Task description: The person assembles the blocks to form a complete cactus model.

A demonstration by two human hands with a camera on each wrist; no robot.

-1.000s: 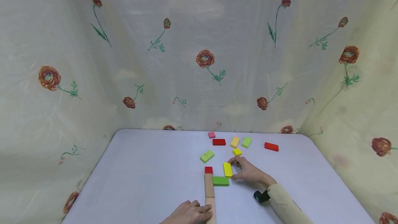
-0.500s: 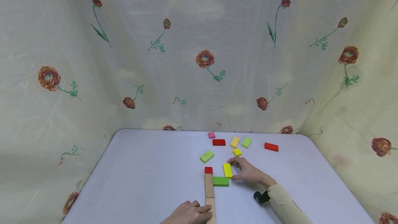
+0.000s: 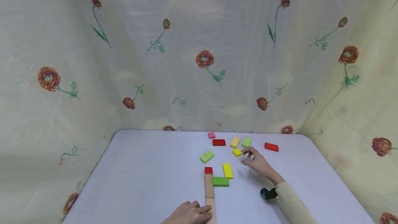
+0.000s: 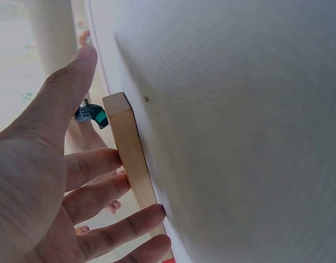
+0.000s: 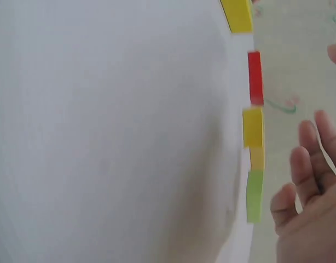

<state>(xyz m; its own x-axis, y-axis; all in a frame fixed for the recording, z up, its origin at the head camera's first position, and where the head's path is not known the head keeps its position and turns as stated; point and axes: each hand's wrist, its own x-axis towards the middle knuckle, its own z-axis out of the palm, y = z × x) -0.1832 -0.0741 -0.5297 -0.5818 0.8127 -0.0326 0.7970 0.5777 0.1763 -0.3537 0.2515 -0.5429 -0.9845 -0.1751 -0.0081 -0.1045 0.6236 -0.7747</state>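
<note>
1. Head view: the left hand [image 3: 188,213] rests its fingers on the nearer wooden block [image 3: 210,201]. The right hand [image 3: 258,163] has its fingers loosely bent around nothing; the small yellow block [image 3: 237,152] is just beside their tips.
2. Left wrist view: the fingers are extended and touch the wooden block; the thumb stands apart.
3. Right wrist view: the small yellow block lies apart from the relaxed fingers.

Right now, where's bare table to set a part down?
Free: table left of the wooden blocks, beyond the left hand; also right of the rightmost red block. Crowded: around the small yellow block near the right hand.
</note>
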